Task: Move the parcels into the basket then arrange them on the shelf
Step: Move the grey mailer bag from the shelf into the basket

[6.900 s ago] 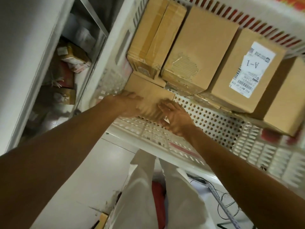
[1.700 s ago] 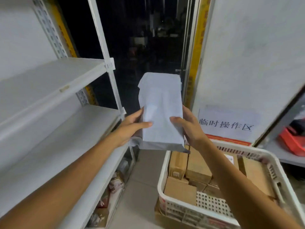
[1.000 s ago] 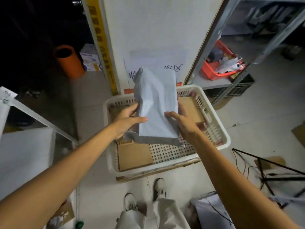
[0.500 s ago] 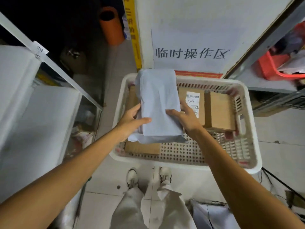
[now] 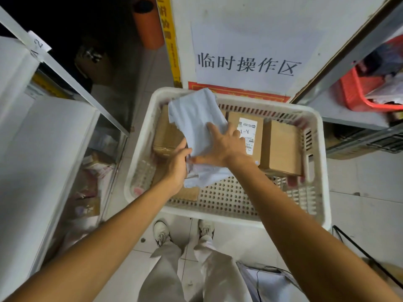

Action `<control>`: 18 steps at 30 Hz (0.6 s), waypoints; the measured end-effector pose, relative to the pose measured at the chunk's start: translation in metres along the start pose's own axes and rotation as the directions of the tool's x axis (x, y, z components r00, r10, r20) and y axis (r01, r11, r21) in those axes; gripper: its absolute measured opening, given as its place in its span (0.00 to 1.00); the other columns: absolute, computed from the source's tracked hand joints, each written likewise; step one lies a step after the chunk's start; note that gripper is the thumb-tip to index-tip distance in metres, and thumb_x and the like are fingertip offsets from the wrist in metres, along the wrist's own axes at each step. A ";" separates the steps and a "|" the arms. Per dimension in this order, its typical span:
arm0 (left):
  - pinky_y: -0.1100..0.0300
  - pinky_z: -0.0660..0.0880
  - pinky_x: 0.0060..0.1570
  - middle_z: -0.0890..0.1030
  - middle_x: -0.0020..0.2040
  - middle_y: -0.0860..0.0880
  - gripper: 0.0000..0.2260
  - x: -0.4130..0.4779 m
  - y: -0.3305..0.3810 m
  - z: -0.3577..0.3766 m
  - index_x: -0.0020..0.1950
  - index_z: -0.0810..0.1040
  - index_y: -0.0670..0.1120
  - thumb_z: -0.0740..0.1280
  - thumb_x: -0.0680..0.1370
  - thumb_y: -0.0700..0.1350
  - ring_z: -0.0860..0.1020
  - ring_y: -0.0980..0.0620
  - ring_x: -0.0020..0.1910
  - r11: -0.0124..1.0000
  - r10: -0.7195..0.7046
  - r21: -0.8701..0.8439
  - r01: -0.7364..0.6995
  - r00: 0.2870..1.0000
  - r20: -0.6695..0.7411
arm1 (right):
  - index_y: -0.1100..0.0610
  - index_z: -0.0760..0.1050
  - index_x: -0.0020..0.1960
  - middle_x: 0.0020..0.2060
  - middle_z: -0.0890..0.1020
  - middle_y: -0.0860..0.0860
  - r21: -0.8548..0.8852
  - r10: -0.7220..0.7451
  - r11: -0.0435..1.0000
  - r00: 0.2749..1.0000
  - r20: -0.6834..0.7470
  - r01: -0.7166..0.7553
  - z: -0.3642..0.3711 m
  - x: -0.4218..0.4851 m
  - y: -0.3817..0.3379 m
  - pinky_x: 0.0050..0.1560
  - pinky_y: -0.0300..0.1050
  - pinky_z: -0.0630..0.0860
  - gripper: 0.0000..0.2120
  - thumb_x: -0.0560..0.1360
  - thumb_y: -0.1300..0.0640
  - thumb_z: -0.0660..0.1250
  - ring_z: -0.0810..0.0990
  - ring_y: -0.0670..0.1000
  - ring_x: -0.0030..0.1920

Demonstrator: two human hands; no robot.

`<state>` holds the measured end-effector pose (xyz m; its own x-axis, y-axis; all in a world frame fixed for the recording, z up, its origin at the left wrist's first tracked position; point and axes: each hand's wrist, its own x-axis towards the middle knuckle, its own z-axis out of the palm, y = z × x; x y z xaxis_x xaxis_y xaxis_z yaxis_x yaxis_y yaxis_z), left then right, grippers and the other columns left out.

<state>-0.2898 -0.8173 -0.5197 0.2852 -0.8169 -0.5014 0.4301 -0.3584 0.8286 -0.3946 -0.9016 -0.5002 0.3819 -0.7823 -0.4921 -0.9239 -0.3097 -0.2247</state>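
Observation:
A pale grey soft parcel bag (image 5: 195, 118) lies tilted over the cardboard boxes inside the white perforated basket (image 5: 316, 136). My left hand (image 5: 177, 165) grips the bag's near end, fingers curled on its edge. My right hand (image 5: 222, 144) lies flat on top of the bag with fingers spread. A labelled box marked A-1 (image 5: 250, 127) and a plain box (image 5: 281, 149) stand to the right in the basket. Another box (image 5: 166, 136) is partly under the bag. A flat one (image 5: 187, 194) lies on the basket floor.
White shelves (image 5: 50, 149) run along the left, with parcels on the lowest level (image 5: 91, 168). A white panel with a printed sign (image 5: 246, 64) stands behind the basket. A red basket (image 5: 357, 92) sits on a shelf at right. My feet (image 5: 161, 232) are just before the basket.
The bag has come down from in front of me onto the boxes in the basket. My right hand moved from the bag's side to lie flat on top.

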 end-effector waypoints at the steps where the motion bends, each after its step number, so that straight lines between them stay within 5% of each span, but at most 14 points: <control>1: 0.60 0.77 0.55 0.78 0.64 0.48 0.24 0.000 -0.002 0.002 0.73 0.68 0.46 0.52 0.78 0.31 0.79 0.52 0.59 1.000 -0.023 -0.006 0.023 1.000 0.000 | 0.43 0.50 0.73 0.70 0.54 0.62 -0.037 0.027 0.999 1.000 0.013 -0.026 0.003 0.001 -0.001 0.65 0.65 0.62 0.53 0.57 0.23 0.68 0.60 0.67 0.67; 7: 0.59 0.77 0.55 0.74 0.63 0.55 0.25 -0.014 -0.009 0.005 0.75 0.62 0.46 0.52 0.80 0.30 0.78 0.56 0.58 0.988 -0.075 0.142 0.065 0.995 0.060 | 0.44 0.47 0.74 0.68 0.54 0.65 -0.045 0.098 0.994 0.994 0.047 -0.095 0.025 0.000 0.008 0.65 0.67 0.63 0.57 0.56 0.25 0.70 0.59 0.68 0.67; 9: 0.68 0.75 0.54 0.75 0.60 0.58 0.25 -0.018 -0.008 -0.005 0.75 0.62 0.47 0.57 0.80 0.32 0.77 0.66 0.53 0.932 -0.030 0.361 -0.031 0.986 0.164 | 0.43 0.45 0.75 0.68 0.55 0.64 -0.036 0.053 0.998 0.998 0.030 -0.052 0.029 -0.004 0.019 0.65 0.67 0.64 0.56 0.58 0.27 0.71 0.60 0.66 0.66; 10: 0.71 0.73 0.56 0.75 0.60 0.57 0.26 -0.019 -0.008 -0.015 0.75 0.62 0.47 0.62 0.78 0.33 0.74 0.69 0.54 0.813 0.046 0.562 -0.152 0.979 0.199 | 0.42 0.45 0.76 0.68 0.55 0.63 -0.031 0.012 0.999 1.000 0.027 -0.011 0.029 -0.006 0.026 0.65 0.67 0.64 0.56 0.59 0.29 0.72 0.60 0.66 0.66; 12: 0.57 0.70 0.66 0.71 0.69 0.49 0.31 -0.013 -0.015 -0.039 0.75 0.64 0.46 0.70 0.73 0.37 0.67 0.58 0.67 0.332 0.300 0.842 -0.426 0.894 0.334 | 0.39 0.43 0.76 0.68 0.56 0.62 -0.068 -0.095 0.993 0.995 0.030 0.097 0.027 -0.011 0.042 0.65 0.65 0.64 0.56 0.60 0.33 0.73 0.60 0.64 0.66; 14: 0.41 0.63 0.69 0.61 0.75 0.42 0.39 -0.004 -0.017 -0.055 0.76 0.61 0.48 0.75 0.69 0.44 0.58 0.43 0.73 -0.076 0.402 0.889 -0.451 0.802 0.442 | 0.38 0.43 0.76 0.68 0.55 0.60 -0.125 -0.216 0.967 0.975 0.053 0.221 0.026 -0.019 0.053 0.66 0.62 0.62 0.56 0.59 0.34 0.74 0.60 0.63 0.67; 18: 0.43 0.44 0.75 0.52 0.79 0.44 0.45 0.016 0.007 -0.058 0.78 0.52 0.53 0.74 0.68 0.53 0.47 0.42 0.77 -0.442 0.081 0.697 -0.565 0.749 0.658 | 0.38 0.41 0.77 0.72 0.52 0.59 -0.213 -0.367 0.897 0.921 0.130 0.387 0.032 -0.031 0.047 0.70 0.59 0.56 0.55 0.61 0.34 0.73 0.56 0.60 0.70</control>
<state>-0.2324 -0.8065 -0.5366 -0.3150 -0.9380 -0.1444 -0.9482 0.3045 0.0905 -0.4493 -0.8750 -0.5228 0.6939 -0.5370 -0.4798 -0.6858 -0.6959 -0.2130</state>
